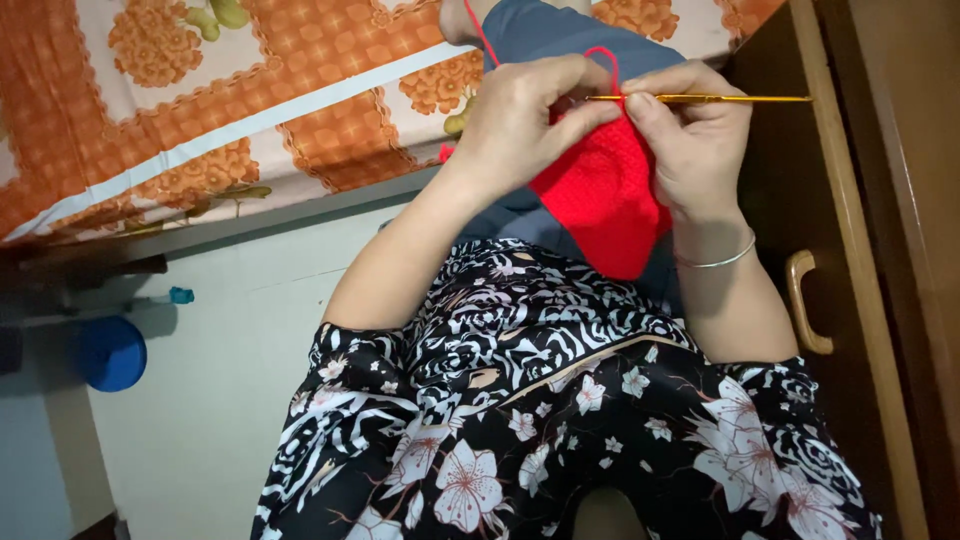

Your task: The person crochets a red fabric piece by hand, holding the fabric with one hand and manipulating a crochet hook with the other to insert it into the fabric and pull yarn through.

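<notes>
Head view: a bed (200, 130) under an orange flowered sheet and a dark wooden cabinet (850, 200) flank the lap, where a dense, ribbed red crochet panel (600, 195) hangs between both hands. Left hand (520, 125) pinches the panel's top edge; right hand (690, 140) pinches a slim, smooth gold hook (720, 98). Thin red yarn (480, 30) runs taut, so a sharp tug could likely pull the working loop off the hook and drop stitches.

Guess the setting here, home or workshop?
Likely a home bedroom. A bed with an orange floral sheet lies ahead, a wooden cabinet with a handle stands at the right, and the hands, left and right, work red crochet with a hook.
</notes>
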